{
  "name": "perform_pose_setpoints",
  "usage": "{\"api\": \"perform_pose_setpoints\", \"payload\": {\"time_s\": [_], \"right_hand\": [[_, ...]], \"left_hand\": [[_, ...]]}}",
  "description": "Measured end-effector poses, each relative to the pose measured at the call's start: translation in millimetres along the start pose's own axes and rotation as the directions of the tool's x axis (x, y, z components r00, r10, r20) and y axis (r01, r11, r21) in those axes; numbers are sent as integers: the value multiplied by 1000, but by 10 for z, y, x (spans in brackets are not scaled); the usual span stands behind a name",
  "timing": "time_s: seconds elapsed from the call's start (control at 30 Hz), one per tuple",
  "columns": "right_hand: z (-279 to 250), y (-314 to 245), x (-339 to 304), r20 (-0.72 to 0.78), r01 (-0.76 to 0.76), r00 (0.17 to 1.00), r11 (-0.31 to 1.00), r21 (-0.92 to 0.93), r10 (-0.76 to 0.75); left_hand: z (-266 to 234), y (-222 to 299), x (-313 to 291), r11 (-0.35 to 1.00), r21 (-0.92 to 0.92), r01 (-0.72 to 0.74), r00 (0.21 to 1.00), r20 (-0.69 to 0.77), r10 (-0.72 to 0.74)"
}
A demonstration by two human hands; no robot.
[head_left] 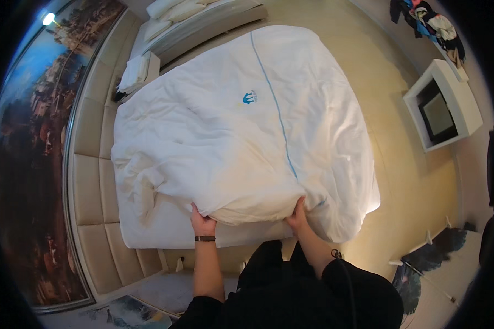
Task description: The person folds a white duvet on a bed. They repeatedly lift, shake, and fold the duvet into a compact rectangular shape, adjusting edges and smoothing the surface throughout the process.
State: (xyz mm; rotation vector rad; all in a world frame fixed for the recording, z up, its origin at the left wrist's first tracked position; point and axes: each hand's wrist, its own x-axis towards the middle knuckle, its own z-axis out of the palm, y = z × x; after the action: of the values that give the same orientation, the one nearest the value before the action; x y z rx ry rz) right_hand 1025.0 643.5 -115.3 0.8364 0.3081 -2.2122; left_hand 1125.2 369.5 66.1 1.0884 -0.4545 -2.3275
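I see left hand (205,223) and right hand (296,218), fingers of both pinching near edge of white duvet (230,148); duvet rumpled across bed (173,226). Past it, folded linen (135,73); farther, white pillows (181,11).

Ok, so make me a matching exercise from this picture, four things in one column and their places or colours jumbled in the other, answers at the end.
Column one
1. Left hand
2. Right hand
3. Headboard
4. Painting

Column two
A. Beige, in padded panels
B. Gripping the near edge of the white cover, by the near end of its blue stripe
C. Framed, at the far left of the picture
D. Gripping the cover's near edge, on the side closer to the bed's head

Right pairs: 1-D, 2-B, 3-A, 4-C
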Motion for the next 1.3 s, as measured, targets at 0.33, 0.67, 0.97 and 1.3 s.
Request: {"api": "perform_pose_setpoints", "payload": {"time_s": [0.33,0.67,0.97,1.3], "right_hand": [[689,-573,-1155,-154,461,822,800,-385,-548],[-1003,269,-1275,-467,380,819,925,10,-332],[-454,491,-1609,-83,412,906,909,-59,-416],[-130,529,-1582,189,491,845,866,92,-500]], "left_hand": [[-1674,-67,729,968,27,250,953,-183,-242],[-3508,396,283,781,283,557,803,-422,-420],[-2363,-134,293,-704,666,-247,969,168,-182],[-581,-1206,-446,-149,272,-951,306,742,-597]]}}
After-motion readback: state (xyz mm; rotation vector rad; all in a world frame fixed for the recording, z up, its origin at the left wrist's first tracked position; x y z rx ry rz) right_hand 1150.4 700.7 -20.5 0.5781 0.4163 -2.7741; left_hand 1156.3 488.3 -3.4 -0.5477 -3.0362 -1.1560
